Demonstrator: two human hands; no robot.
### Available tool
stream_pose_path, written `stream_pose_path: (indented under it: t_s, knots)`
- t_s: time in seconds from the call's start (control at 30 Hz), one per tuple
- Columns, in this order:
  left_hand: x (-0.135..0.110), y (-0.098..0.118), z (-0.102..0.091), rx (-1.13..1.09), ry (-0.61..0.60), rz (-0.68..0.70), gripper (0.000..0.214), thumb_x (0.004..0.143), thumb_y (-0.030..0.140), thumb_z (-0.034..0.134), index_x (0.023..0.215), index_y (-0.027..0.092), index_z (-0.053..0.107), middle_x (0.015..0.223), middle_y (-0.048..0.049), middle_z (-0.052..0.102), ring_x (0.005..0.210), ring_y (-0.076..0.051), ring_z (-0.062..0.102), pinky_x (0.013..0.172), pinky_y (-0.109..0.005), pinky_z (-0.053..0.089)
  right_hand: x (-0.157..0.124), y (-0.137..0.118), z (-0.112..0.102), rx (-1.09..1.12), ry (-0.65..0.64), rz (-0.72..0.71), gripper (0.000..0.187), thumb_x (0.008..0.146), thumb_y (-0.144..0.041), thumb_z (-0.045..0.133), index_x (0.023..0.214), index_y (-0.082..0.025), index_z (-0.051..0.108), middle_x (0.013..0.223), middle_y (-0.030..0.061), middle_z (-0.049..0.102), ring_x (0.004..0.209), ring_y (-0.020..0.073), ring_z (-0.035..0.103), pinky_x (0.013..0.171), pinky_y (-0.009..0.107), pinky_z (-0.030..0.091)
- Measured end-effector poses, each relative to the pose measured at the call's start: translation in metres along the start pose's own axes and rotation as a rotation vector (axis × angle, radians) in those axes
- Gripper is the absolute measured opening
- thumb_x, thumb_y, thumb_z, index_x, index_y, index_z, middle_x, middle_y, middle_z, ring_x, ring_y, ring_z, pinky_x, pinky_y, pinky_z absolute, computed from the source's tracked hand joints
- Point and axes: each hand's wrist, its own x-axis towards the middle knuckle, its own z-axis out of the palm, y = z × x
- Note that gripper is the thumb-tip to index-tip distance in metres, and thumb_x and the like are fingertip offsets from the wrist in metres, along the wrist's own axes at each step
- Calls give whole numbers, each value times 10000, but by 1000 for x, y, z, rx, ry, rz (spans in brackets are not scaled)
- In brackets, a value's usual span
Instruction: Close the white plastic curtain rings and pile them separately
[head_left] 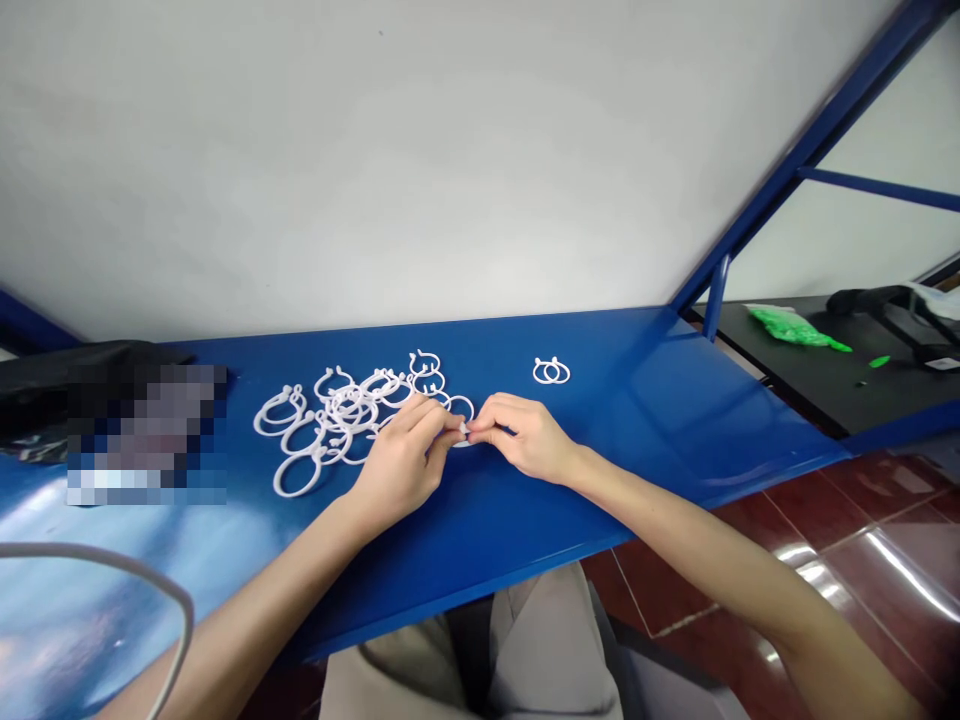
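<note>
Both hands meet over the blue table (645, 400), pinching one white plastic ring (460, 409) between their fingertips. My left hand (401, 460) grips it from the left, fingers closed. My right hand (521, 437) pinches the ring's open ends from the right. A heap of several white rings (341, 415) lies just left of the hands. Two joined white rings (551, 372) sit apart, beyond my right hand.
A white wall rises behind the table. A black object and a blurred patch (146, 430) occupy the table's left end. A grey cable (112, 570) curves at the lower left. At right, a black table (847, 370) holds a green bag (791, 327).
</note>
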Motion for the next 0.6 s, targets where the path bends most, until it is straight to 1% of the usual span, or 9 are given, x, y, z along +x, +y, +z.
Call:
stream_pose_path:
  t_s: [0.1,0.17,0.23,0.3,0.37,0.4,0.47,0.5,0.6]
  knots:
    - [0,-2,3,-3,-34,39,169,992,155,507,866,219,598,778,-6,648,755,-163,581,693,-292,497,0,2,1,-69,-52,-57,178,1006,-228,610,845,-213,686,822,34,721,789,175,656,758,320,558]
    - [1,-4,4,19,-54,29,154,1003,179,508,892,218,607,811,-13,663,780,-171,590,714,-300,502,2,5,1,-98,-44,-63,172,1017,-240,592,879,-220,693,847,35,730,806,176,667,768,319,562]
    - [4,-6,5,71,-56,10,125,1017,235,514,972,212,629,874,-32,684,836,-194,601,765,-330,516,6,10,-1,-137,-13,-50,161,1027,-253,578,927,-225,701,893,39,741,848,179,680,799,322,562]
    - [5,-8,6,142,-50,7,165,1019,302,531,1085,197,640,939,-58,695,897,-225,601,822,-375,523,10,17,-8,-209,22,-8,148,1027,-263,579,961,-223,706,937,44,743,901,188,682,846,338,553]
    - [4,-11,5,206,-75,32,234,1001,343,571,1153,182,645,1007,-85,693,941,-250,589,856,-414,522,11,28,-20,-301,70,91,127,1013,-262,602,968,-215,711,971,52,735,920,198,678,860,352,543]
    - [3,-13,5,231,-104,52,246,988,350,594,1154,179,654,1044,-97,689,958,-259,581,865,-427,521,11,35,-28,-349,104,168,114,1002,-257,616,969,-209,714,984,56,726,904,199,676,844,350,540]
    - [1,-16,5,272,-182,96,217,966,334,628,1115,186,679,1113,-111,677,991,-273,567,876,-445,516,9,49,-46,-439,176,328,98,979,-224,627,978,-206,724,992,58,705,846,191,668,804,340,535]
    - [-1,-19,6,290,-215,112,188,961,315,633,1091,191,689,1135,-112,673,1002,-277,562,875,-449,513,7,56,-54,-488,192,395,114,974,-209,618,1000,-207,728,999,59,696,839,191,665,807,341,530]
    - [-2,-24,7,322,-250,135,128,975,246,592,1021,200,702,1129,-103,675,994,-273,552,856,-440,501,1,70,-73,-629,203,557,153,963,-200,598,1016,-198,742,984,72,693,812,201,655,806,356,518]
